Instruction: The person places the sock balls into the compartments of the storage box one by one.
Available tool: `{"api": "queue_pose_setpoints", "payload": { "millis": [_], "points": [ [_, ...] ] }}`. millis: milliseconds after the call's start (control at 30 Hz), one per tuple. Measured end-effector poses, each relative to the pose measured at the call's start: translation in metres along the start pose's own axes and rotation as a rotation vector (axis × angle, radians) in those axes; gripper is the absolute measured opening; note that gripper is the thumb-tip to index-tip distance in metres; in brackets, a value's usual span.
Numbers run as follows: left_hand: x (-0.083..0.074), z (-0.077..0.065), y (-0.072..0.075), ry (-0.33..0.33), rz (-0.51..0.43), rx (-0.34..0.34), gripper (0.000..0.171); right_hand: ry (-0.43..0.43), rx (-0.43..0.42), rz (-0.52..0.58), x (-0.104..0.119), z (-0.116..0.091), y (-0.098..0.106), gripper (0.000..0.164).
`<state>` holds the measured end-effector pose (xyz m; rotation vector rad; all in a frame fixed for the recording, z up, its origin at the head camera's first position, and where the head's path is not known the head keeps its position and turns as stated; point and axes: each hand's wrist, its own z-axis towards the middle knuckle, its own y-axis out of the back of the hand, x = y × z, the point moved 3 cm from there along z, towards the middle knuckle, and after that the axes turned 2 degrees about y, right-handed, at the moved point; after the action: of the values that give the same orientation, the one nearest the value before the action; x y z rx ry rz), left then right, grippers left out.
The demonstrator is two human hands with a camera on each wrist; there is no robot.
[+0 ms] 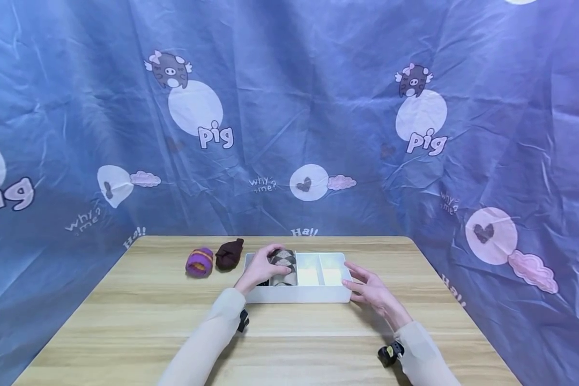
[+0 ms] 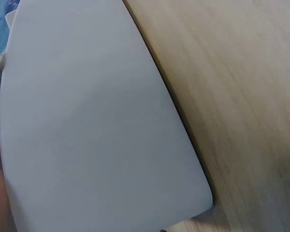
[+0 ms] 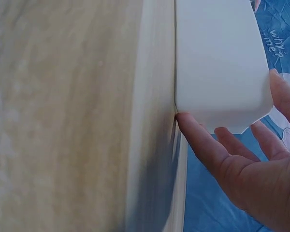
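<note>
A white divided box (image 1: 296,294) stands on the wooden table. My left hand (image 1: 262,269) reaches over its front wall and holds a rolled argyle sock (image 1: 283,262) in the second compartment from the left, thumb on the near side and fingers over the far side. Something dark shows in the leftmost compartment, mostly hidden by that hand. My right hand (image 1: 370,289) touches the box's right end with spread, fairly straight fingers. In the right wrist view, the fingertips (image 3: 187,121) meet the box's end. The left wrist view is filled mostly by the box's front wall (image 2: 96,116).
To the left of the box lie a purple rolled sock (image 1: 200,262) with an orange band and a dark maroon bundle (image 1: 229,255), seemingly cloth. The two right compartments show bare white floors. A blue printed curtain (image 1: 280,134) hangs behind the table (image 1: 309,343).
</note>
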<state>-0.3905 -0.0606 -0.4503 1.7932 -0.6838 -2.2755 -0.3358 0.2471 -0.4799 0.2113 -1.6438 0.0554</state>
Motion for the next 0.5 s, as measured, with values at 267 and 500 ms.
{"api": "queue_pose_setpoints", "payload": {
  "millis": [267,500],
  "points": [
    [0.0012,-0.0012,-0.0010,-0.002,0.051,-0.017,0.057,0.011,0.002,-0.008,-0.0004,0.0003,-0.0008,0.070],
    [0.0006,-0.0028,-0.0031,-0.004,0.100,-0.025,0.059,0.018,0.007,0.006,-0.0014,0.0003,-0.0014,0.070]
  ]
}}
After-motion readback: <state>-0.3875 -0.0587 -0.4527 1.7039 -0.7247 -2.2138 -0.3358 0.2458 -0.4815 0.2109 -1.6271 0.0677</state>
